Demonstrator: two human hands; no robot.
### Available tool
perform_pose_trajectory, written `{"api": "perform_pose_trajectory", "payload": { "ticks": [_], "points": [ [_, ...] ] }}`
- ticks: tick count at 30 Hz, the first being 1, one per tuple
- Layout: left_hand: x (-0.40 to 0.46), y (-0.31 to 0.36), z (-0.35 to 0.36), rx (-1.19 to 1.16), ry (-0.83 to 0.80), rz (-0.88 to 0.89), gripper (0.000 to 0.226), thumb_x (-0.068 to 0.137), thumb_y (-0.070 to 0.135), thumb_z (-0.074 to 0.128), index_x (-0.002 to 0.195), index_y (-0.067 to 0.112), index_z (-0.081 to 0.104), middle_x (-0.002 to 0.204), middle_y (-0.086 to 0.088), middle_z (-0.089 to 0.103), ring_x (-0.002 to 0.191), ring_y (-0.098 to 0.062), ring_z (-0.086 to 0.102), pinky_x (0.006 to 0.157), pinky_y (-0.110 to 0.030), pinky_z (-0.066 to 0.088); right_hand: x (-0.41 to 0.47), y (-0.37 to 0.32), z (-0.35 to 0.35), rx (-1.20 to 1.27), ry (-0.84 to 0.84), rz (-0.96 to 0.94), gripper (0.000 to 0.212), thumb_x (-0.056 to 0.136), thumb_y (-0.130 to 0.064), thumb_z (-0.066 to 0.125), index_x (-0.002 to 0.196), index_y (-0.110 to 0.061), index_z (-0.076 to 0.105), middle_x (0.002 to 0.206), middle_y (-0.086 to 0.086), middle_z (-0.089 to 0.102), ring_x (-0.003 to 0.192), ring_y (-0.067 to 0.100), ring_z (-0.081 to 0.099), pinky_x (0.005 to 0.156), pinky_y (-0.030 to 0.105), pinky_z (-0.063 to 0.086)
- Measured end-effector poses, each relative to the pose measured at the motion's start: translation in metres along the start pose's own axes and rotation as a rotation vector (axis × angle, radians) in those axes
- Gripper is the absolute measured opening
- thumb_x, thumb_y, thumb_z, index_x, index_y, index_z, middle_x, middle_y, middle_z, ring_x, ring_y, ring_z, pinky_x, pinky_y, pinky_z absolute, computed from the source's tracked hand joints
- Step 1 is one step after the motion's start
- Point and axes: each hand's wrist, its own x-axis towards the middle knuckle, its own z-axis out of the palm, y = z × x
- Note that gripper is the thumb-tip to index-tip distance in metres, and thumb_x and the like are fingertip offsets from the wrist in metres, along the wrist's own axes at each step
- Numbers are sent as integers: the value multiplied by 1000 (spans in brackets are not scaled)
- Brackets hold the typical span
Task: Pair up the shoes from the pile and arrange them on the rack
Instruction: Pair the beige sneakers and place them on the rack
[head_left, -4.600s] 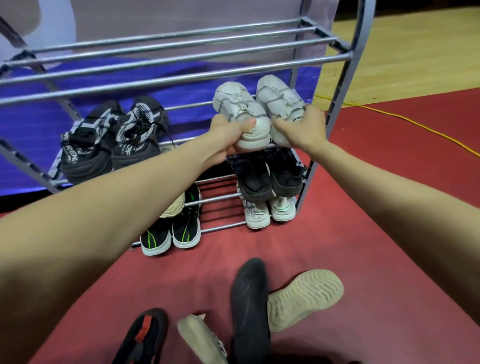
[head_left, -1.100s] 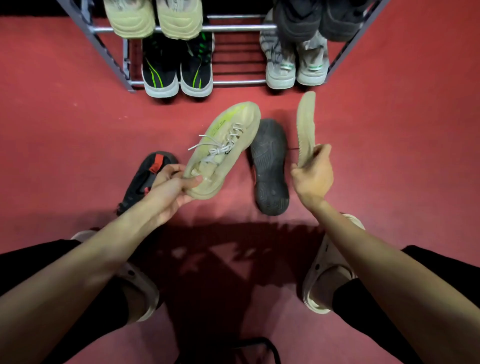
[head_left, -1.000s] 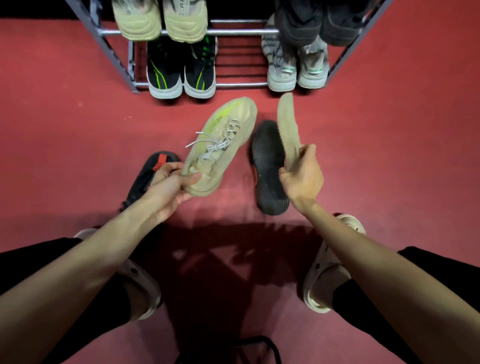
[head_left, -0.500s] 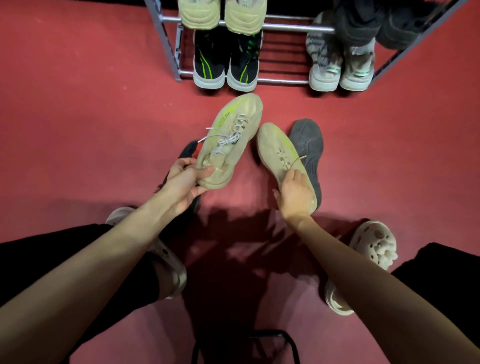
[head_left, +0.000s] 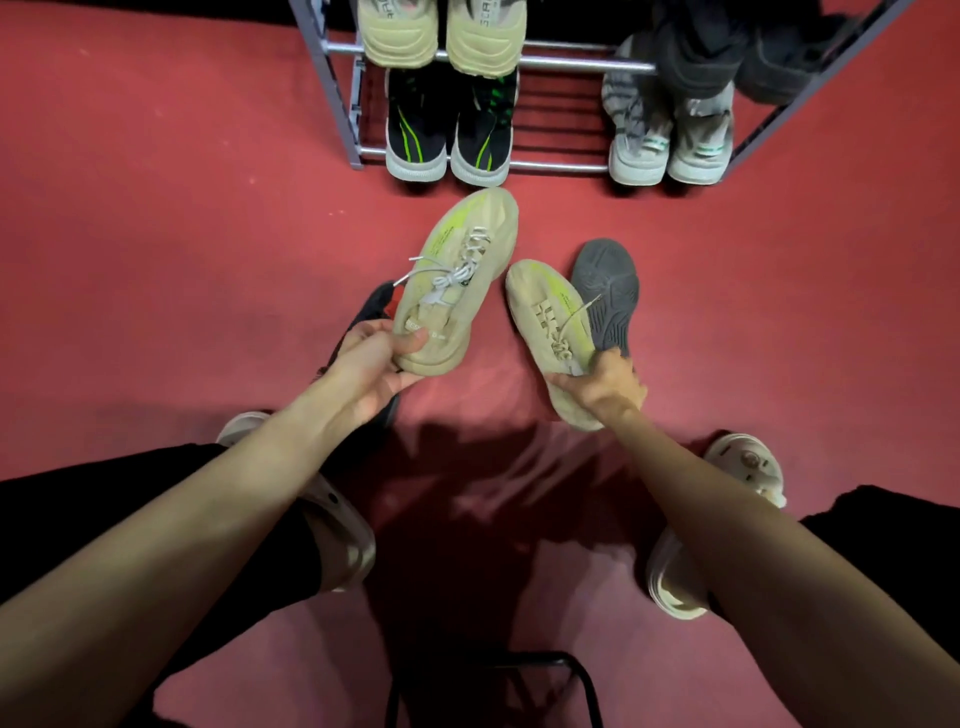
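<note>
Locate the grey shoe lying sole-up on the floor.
In the head view, the grey shoe lies right of centre on the red floor, just behind the beige shoe in the right hand.

The rack (head_left: 340, 98) is cut off by the top edge, as are the beige pair (head_left: 441, 36) and dark pair (head_left: 748, 57) on its upper rail. The black shoe (head_left: 371, 312) lies mostly hidden behind the left hand (head_left: 371, 364); the heel of the grey sole (head_left: 608, 291) is hidden behind the right hand (head_left: 605, 387).
</note>
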Motion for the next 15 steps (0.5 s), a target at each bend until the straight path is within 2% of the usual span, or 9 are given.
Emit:
{"api": "perform_pose_trajectory", "payload": {
  "ticks": [2, 4, 6, 8, 11, 13, 15],
  "points": [
    [-6, -4, 1, -26, 1, -39, 11, 87, -8, 56, 89, 2, 61, 88, -12, 72, 85, -23, 68, 79, -41, 59, 1, 3, -8, 192, -79, -40, 61, 73, -49, 74, 113, -3, 62, 117, 16, 66, 112, 32, 62, 93, 36, 49],
    [-14, -6, 4, -38, 17, -56, 14, 86, -10, 55, 90, 1, 64, 83, -11, 74, 85, -24, 68, 84, -43, 57, -2, 2, -17, 342, -115, -12, 53, 80, -41, 69, 113, -1, 62, 113, 17, 67, 106, 30, 63, 85, 33, 48],
    [-25, -3, 9, -18, 30, -51, 14, 86, -10, 55, 90, 0, 63, 90, -14, 70, 86, -25, 67, 87, -45, 54, -8, -6, -33, 461, -178, 19, 42, 82, -34, 66, 108, -1, 63, 103, 15, 66, 92, 26, 63, 75, 31, 45],
    [-41, 4, 13, 8, 20, -42, 13, 87, -10, 55, 90, 0, 63, 93, -14, 68, 85, -24, 67, 84, -44, 55, -18, -14, -56, 563, -231, 22, 28, 85, -24, 61, 104, -4, 63, 93, 11, 64, 80, 25, 60, 69, 32, 46],
    [-69, 20, 24, 4, -45, -30, 22, 89, -7, 51, 107, -1, 62, 98, -12, 67, 88, -22, 66, 77, -39, 58, -41, -18, -96, 698, -290, -29, 11, 89, -13, 52, 92, -9, 62, 80, 5, 62, 65, 18, 57, 60, 28, 46],
    [-89, 35, 33, -33, -131, -18, 34, 92, -5, 45, 123, 1, 55, 107, -11, 66, 96, -21, 65, 78, -35, 59, -61, -20, -123, 801, -339, -73, 19, 92, -11, 45, 79, -14, 59, 67, -1, 62, 56, 12, 58, 51, 21, 46],
    [-109, 53, 43, -111, -225, -4, 39, 93, -4, 40, 130, 2, 51, 119, -12, 63, 106, -23, 62, 88, -39, 56, -80, -22, -152, 869, -330, -132, 21, 93, -12, 42, 84, -14, 61, 66, -4, 62, 54, 9, 59, 49, 18, 46]
  ]
}}
